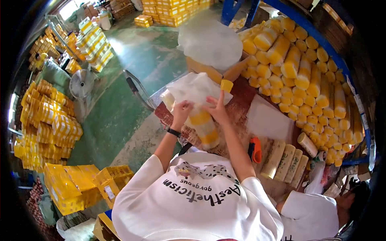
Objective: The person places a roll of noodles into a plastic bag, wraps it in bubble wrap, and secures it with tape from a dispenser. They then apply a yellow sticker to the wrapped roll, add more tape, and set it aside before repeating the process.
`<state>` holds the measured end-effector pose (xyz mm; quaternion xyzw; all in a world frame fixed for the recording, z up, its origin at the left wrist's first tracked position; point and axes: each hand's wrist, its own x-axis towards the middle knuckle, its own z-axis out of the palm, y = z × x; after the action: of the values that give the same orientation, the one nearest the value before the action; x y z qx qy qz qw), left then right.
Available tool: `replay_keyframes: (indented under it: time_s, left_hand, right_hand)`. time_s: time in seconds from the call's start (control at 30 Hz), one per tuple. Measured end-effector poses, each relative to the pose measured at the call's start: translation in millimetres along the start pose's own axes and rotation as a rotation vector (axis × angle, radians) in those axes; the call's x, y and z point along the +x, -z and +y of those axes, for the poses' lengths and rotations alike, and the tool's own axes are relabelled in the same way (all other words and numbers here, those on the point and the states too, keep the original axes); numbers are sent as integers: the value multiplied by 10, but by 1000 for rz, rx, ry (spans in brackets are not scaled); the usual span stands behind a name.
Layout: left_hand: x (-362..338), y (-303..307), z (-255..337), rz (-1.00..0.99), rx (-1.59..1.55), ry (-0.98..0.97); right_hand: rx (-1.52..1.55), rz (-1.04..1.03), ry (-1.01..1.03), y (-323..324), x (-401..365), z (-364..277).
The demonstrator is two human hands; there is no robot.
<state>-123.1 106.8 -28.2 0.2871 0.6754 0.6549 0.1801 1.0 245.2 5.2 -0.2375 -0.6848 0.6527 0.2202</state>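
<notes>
A roll-shaped bundle [200, 120] in white foam, banded with yellow tape, lies right in front of my body. White foam sheet [193, 87] spreads loosely over its far end. My left hand [181, 112], with a dark band on the wrist, has its fingers curled at the near edge of the foam. My right hand [217, 110] is at the bundle's right side, its fingers spread against the foam. A short yellow piece [226, 85], looking like a strip of tape, sits at the tip of its raised finger.
An open carton [235, 70] holding foam sheets [211, 42] stands beyond the table. To the right are an orange-and-black tape dispenser [255, 150], several pale rolls [283, 160] and a stack of yellow-ended rolls [309, 88]. Another person [309, 215] sits at lower right. A fan [82, 84] stands left.
</notes>
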Motion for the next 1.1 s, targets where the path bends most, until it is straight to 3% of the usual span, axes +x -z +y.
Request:
replay_keyframes:
  time_s: [0.1, 0.2, 0.3, 0.33, 0.4, 0.43, 0.53, 0.63, 0.73, 0.83, 0.93, 1.03, 1.1]
  left_hand:
    - [-258, -81, 139, -151, -100, -68]
    - [-670, -214, 667, -333, 240, -124]
    - [-868, -384, 665, -344, 207, -448]
    - [-910, -436, 748, -314, 198, -390]
    - [-977, -516, 898, -258, 188, -276]
    - [-993, -506, 851, -341, 264, -193]
    - [-972, -478, 1024, -508, 372, -17]
    - [-1021, -483, 1088, -406, 390, -156]
    - [-1085, -494, 1140, -373, 437, -224]
    - [-1121, -527, 1087, -332, 640, -559]
    - [-1115, -525, 1118, -374, 641, -552]
    - [-1027, -482, 1054, -424, 576, -546]
    - [-989, -453, 1182, -454, 463, -246]
  right_hand:
    - [63, -15, 138, 13, -2, 124]
    - [235, 11, 3, 243, -444, 102]
    - [186, 205, -130, 415, -1022, -209]
    - [126, 292, -146, 461, -1164, -232]
    - [-166, 394, 18, 548, -1364, -104]
    - [-313, 438, 102, 569, -1453, -67]
    - [-123, 435, 106, 494, -1699, -246]
    - [-166, 462, 35, 431, -1816, -247]
    - [-289, 434, 98, 431, -1777, -215]
    - [-434, 395, 103, 392, -1716, -382]
    - [-448, 417, 123, 364, -1669, -371]
    - [-490, 266, 196, 411, -1667, -319]
    - [-365, 176, 169, 439, -1670, -397]
